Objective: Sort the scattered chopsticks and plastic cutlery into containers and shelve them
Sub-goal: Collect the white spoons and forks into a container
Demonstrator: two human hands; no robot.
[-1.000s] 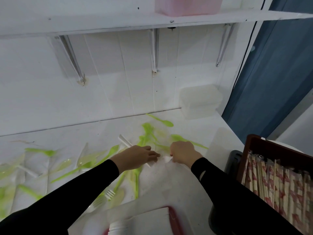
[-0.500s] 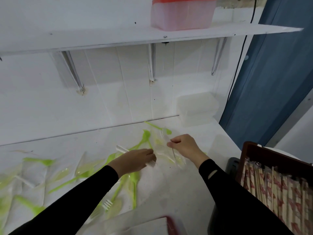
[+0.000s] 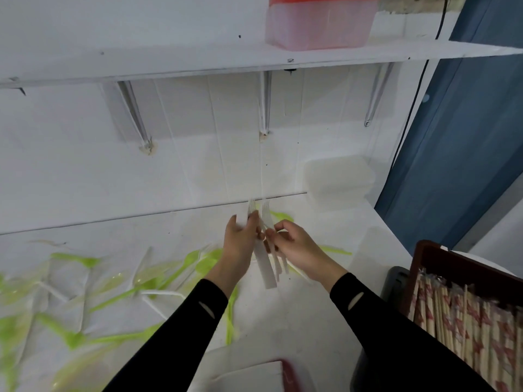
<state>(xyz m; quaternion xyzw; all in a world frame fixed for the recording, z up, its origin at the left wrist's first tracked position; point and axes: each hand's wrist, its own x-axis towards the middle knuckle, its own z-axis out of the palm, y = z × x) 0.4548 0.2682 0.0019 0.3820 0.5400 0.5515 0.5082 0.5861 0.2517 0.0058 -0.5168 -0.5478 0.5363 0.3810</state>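
Note:
My left hand (image 3: 239,244) grips a small bundle of white plastic forks (image 3: 267,267), held upright above the white counter (image 3: 305,315), tines pointing up. My right hand (image 3: 297,251) meets it from the right, fingertips pinching the same forks near their necks. Green plastic spoons in clear wrappers (image 3: 119,278) lie scattered over the counter's left and middle. A brown crate (image 3: 424,250) at the lower right holds wrapped chopsticks (image 3: 469,321).
A pink container with a red lid (image 3: 319,24) stands on the wall shelf (image 3: 169,60) overhead. A clear lidded box (image 3: 338,179) sits at the counter's back right. A red-rimmed container (image 3: 288,374) shows at the bottom edge. A blue curtain (image 3: 467,137) hangs at the right.
Both hands rose off the counter and came together; the forks picked from the pile are now held upright between them. The view tilted upward.

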